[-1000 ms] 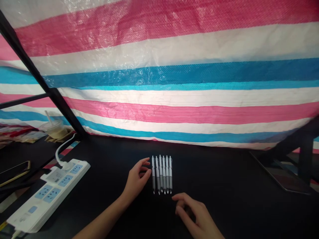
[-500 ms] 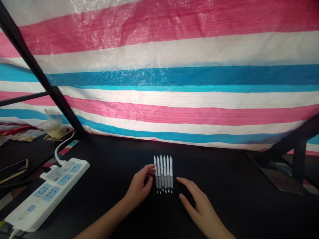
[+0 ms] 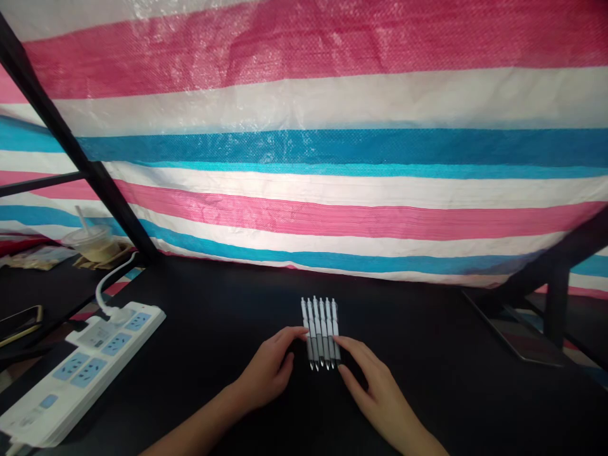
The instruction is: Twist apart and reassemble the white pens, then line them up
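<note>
Several white-and-grey click pens point(image 3: 322, 329) lie side by side in a tight row on the black table, tips toward me and slightly slanted. One pen sits a little farther from me than its neighbours. At the row's left edge, my left hand point(image 3: 270, 366) touches the outermost pen with its index finger; the thumb is held apart. My right hand point(image 3: 375, 387) is on the other side, index fingertip against the rightmost pen and thumb near its lower end. Both hands have fingers apart, with nothing gripped.
A white power strip point(image 3: 102, 361) with a plugged-in cord lies on the left. Beyond it are a phone point(image 3: 19, 324) and a lidded cup point(image 3: 92, 242). A dark flat tablet-like panel point(image 3: 517, 332) lies at right. Striped plastic sheeting point(image 3: 332, 145) hangs behind the table point(image 3: 213, 304).
The row of pens has shifted right and slanted slightly. My left hand has moved right along with it. My right index finger, apart from the row before, now touches its right side.
</note>
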A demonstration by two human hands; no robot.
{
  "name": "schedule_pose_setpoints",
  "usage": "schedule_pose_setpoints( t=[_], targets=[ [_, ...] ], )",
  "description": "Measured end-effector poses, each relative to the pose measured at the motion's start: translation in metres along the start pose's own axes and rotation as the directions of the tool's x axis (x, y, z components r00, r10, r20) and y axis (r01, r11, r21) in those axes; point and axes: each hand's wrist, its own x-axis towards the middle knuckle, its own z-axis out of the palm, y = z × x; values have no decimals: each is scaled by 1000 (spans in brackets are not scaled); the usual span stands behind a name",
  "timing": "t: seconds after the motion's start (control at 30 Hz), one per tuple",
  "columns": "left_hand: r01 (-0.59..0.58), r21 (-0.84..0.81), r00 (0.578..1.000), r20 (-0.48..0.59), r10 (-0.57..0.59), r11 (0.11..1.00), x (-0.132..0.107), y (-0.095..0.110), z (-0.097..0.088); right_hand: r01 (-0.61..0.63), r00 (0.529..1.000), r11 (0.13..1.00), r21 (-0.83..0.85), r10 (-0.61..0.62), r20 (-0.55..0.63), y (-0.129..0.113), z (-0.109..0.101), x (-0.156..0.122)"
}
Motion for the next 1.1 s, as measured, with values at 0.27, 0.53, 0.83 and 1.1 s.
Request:
schedule_pose_setpoints(
  t=[0.27, 0.53, 0.83, 1.1],
  targets=[
    [-68, 120, 988, 146, 50, 990, 1, 4, 3, -33, 997, 999, -2, 32, -70, -1, -6, 2],
    [-119, 156, 981, 173, 92, 981, 1, 3, 5, -25, 994, 999, 42, 30, -106, 0, -8, 2],
    [-121, 158, 981, 167, 95, 980, 2, 4, 4, -54, 987, 993, 101, 69, -149, 4, -10, 4],
    [-111, 146, 985, 145, 90, 983, 1, 0, 5, -55, 985, 992, 112, 73, -157, 5, -11, 5]
  ],
)
